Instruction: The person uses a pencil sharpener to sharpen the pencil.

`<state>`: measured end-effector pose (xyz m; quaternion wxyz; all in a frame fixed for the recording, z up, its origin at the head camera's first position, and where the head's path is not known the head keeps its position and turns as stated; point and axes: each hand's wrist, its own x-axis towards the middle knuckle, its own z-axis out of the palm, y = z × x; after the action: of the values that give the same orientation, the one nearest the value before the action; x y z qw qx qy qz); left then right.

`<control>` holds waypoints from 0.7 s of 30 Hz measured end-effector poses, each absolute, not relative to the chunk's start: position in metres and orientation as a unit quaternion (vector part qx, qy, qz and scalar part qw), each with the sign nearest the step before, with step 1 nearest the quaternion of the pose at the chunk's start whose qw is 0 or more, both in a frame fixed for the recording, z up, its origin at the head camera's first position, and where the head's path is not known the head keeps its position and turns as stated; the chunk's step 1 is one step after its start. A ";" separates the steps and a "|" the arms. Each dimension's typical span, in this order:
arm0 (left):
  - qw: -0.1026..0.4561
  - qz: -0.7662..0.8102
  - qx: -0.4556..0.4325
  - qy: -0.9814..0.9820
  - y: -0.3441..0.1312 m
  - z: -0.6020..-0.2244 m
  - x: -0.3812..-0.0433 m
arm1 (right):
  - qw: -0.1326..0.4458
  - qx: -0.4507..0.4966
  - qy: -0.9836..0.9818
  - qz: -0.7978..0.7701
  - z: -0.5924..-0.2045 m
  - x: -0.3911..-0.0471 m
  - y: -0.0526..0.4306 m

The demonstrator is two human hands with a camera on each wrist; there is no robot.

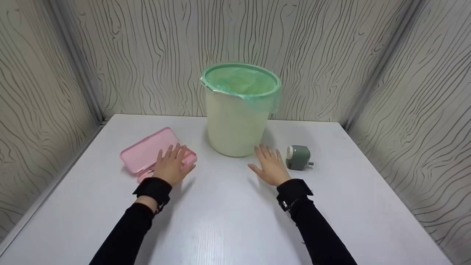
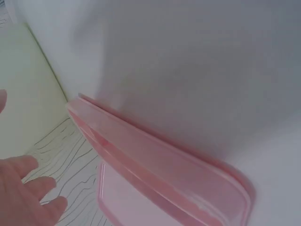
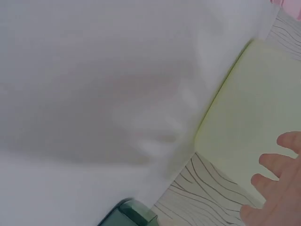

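My left hand (image 1: 170, 167) is held with fingers spread above a pink pencil case (image 1: 149, 149), whose lid lies folded open on the table. The hand hides part of the case's tray; in the left wrist view the pink tray wall (image 2: 164, 155) shows below the fingers. With its fingers spread too, my right hand (image 1: 271, 167) hovers over the table between a pale bin (image 1: 235, 125) and a grey-green pencil sharpener (image 1: 298, 157) with a small crank. Neither hand holds anything. The sharpener's edge (image 3: 129, 214) appears at the bottom of the right wrist view.
The bin stands upright at the back middle of the white table (image 1: 220, 221), its green rim (image 1: 241, 65) holding a thin green bag liner (image 1: 257, 101). Panels with a wood-grain line pattern (image 1: 158, 55) enclose the table at the back and both sides.
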<state>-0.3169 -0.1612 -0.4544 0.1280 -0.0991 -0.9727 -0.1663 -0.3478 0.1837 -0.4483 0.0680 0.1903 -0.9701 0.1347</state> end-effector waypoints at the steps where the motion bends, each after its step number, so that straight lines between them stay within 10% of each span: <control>1: 0.127 -0.167 -0.097 -0.973 -0.164 -0.453 -0.314 | 0.069 0.195 -0.969 0.135 -0.448 -0.348 0.180; 21: 0.179 -0.190 -0.064 -0.963 -0.238 -0.473 -0.260 | 0.091 0.369 -0.920 0.097 -0.451 -0.361 0.070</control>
<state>-0.2602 -0.2379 -0.4733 0.1794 -0.0640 -0.9632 -0.1897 -0.3606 0.0701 -0.4512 0.0912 0.3690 -0.9198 0.0971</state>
